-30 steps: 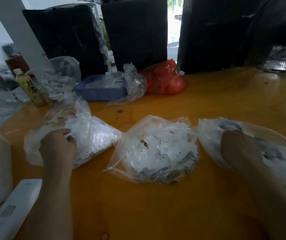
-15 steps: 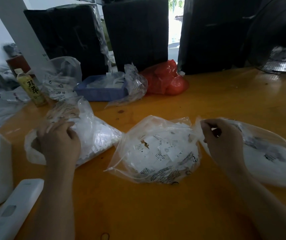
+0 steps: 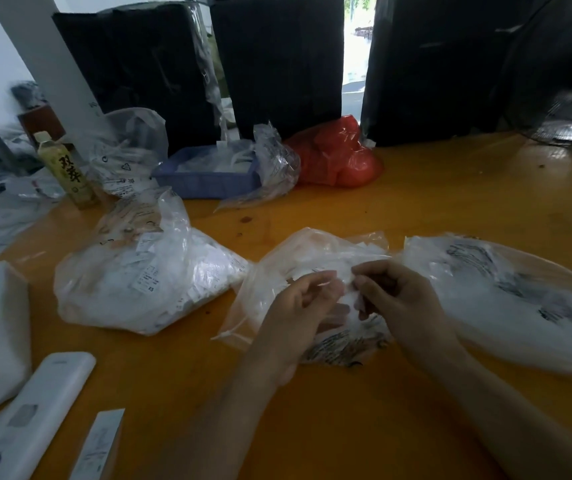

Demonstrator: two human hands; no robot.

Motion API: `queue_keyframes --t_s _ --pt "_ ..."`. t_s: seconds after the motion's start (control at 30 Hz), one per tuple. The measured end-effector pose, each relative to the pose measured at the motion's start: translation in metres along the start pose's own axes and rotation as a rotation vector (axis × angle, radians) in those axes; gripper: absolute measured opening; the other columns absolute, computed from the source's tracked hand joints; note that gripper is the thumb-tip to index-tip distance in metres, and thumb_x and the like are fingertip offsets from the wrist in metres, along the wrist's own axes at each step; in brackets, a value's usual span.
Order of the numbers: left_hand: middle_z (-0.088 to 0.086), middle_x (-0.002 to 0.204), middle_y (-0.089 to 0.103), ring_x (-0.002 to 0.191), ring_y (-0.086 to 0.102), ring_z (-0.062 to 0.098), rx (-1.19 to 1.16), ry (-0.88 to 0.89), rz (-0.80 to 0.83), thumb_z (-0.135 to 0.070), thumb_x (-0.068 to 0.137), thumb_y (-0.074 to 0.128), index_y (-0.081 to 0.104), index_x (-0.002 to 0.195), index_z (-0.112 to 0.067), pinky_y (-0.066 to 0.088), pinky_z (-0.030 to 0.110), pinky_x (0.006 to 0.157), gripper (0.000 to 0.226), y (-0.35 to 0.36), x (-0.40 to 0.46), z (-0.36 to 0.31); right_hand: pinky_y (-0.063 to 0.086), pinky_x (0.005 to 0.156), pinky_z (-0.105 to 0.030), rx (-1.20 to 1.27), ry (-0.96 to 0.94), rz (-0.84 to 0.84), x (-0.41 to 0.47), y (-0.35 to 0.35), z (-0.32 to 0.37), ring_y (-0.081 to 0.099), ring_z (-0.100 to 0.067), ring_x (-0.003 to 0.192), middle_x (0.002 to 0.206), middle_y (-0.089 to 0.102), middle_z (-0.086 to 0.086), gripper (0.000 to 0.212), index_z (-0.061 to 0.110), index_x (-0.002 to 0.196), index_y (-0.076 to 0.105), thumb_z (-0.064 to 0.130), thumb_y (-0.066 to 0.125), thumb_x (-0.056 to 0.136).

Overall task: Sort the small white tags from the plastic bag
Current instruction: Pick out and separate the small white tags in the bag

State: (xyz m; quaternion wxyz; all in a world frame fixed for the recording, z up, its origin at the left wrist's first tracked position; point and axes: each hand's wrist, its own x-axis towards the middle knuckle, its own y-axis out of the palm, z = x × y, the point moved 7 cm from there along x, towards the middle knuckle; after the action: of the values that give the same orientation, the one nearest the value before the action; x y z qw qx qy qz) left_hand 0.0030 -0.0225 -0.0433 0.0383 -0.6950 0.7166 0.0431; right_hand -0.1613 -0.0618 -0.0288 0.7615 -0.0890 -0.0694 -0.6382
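Both hands meet over the middle bag, fingers curled in, pinching white tags.

The left hand (image 3: 307, 299) and right hand (image 3: 393, 296) sit nearly touching above the middle bag (image 3: 277, 271), and each looks to be pinching small white tags (image 3: 348, 299) between them, though it's blurry there so I can't tell how many. That bag lies on the orange bench (image 3: 450, 202) between a left bag (image 3: 139, 282) stuffed with tags and a right bag (image 3: 506, 299) with dark print. Further back there's a blue tray (image 3: 205, 181), a red bag (image 3: 340, 157) and a drink bottle (image 3: 66, 168). A white remote (image 3: 31, 417) lies at the near left edge.
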Motion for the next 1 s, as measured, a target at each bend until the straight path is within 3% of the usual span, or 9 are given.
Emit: queue_keyframes --t_s 0.23,0.33,0.43,0.6,0.67,0.73,0.87,0.93,1.0 --pt "0.013 0.094 0.08 0.085 0.08 0.024 -0.089 -0.029 -0.068 -0.015 0.087 0.084 0.077 0.109 -0.017 0.063 0.028 0.077 0.024 -0.002 0.002 0.013 0.055 0.063 -0.018 -0.222 -0.036 -0.146 0.001 -0.01 0.01 0.07 -0.01 0.066 0.08 0.074 0.008 0.006 0.024 0.101 0.068 0.019 0.066 0.098" --pt "0.01 0.095 0.08 0.086 0.079 0.022 -0.142 -0.044 -0.127 -0.011 0.089 0.082 0.082 0.091 -0.02 0.062 0.027 0.072 0.009 -0.009 0.001 0.014 0.047 0.059 -0.01 -0.674 -0.13 -0.331 0.005 -0.044 0.033 0.064 -0.005 0.07 0.09 0.071 0.009 0.008 0.021 0.107 0.067 0.021 0.063 0.1" --pt "0.004 0.102 0.082 0.095 0.08 0.019 -0.217 -0.068 -0.166 -0.011 0.092 0.08 0.079 0.094 -0.017 0.061 0.025 0.063 0.007 -0.015 0.001 0.015 0.05 0.069 -0.035 -1.256 -0.085 -0.358 0.012 -0.08 0.041 0.062 -0.03 0.091 0.108 0.068 -0.015 0.02 0.006 0.115 0.067 0.005 0.056 0.099" --pt "0.015 0.108 0.081 0.099 0.08 0.028 -0.386 -0.033 -0.227 0.005 0.092 0.073 0.074 0.1 -0.002 0.062 0.022 0.071 0.01 -0.024 0.003 0.017 0.048 0.066 -0.037 -1.511 0.149 -0.257 0.013 -0.093 0.029 0.06 -0.037 0.097 0.112 0.064 -0.021 0.027 0.004 0.106 0.071 -0.008 0.054 0.088" --pt "0.019 0.106 0.08 0.098 0.08 0.031 -0.432 -0.022 -0.231 0.007 0.093 0.071 0.073 0.101 0.001 0.063 0.022 0.075 0.011 -0.025 0.003 0.017 0.05 0.066 -0.034 -1.543 0.233 -0.104 0.012 -0.088 0.018 0.062 -0.029 0.082 0.107 0.068 -0.014 0.022 0.01 0.093 0.071 -0.003 0.054 0.089" --pt "0.021 0.105 0.08 0.098 0.08 0.033 -0.467 -0.028 -0.223 0.002 0.096 0.07 0.073 0.104 0.001 0.063 0.022 0.076 0.009 -0.026 0.004 0.019 0.047 0.065 -0.032 -1.516 0.234 -0.124 0.012 -0.086 0.019 0.062 -0.026 0.08 0.109 0.069 -0.015 0.019 0.01 0.097 0.071 0.003 0.054 0.094" --pt "0.023 0.107 0.079 0.1 0.079 0.033 -0.537 -0.039 -0.207 -0.011 0.092 0.075 0.077 0.104 0.0 0.063 0.025 0.079 0.017 -0.023 0.004 0.02 0.051 0.072 -0.031 -1.127 -0.199 -0.332 0.005 -0.059 0.05 0.063 -0.024 0.085 0.112 0.069 -0.013 0.021 0.009 0.115 0.07 0.014 0.056 0.1" --pt "0.022 0.108 0.079 0.102 0.079 0.031 -0.529 -0.035 -0.168 -0.02 0.081 0.081 0.081 0.098 -0.004 0.063 0.025 0.081 0.023 -0.019 0.003 0.017 0.046 0.063 -0.011 -0.853 -0.29 -0.227 -0.001 -0.031 0.052 0.059 -0.004 0.073 0.1 0.066 0.003 0.019 0.016 0.112 0.071 0.024 0.058 0.1" --pt "0.018 0.108 0.08 0.103 0.079 0.029 -0.441 -0.02 -0.126 -0.027 0.078 0.084 0.084 0.096 -0.011 0.063 0.026 0.083 0.024 -0.017 0.002 0.015 0.051 0.064 -0.009 -0.656 -0.225 -0.008 -0.003 0.0 0.04 0.061 0.0 0.076 0.1 0.061 0.021 0.032 0.029 0.12 0.064 0.045 0.054 0.094"
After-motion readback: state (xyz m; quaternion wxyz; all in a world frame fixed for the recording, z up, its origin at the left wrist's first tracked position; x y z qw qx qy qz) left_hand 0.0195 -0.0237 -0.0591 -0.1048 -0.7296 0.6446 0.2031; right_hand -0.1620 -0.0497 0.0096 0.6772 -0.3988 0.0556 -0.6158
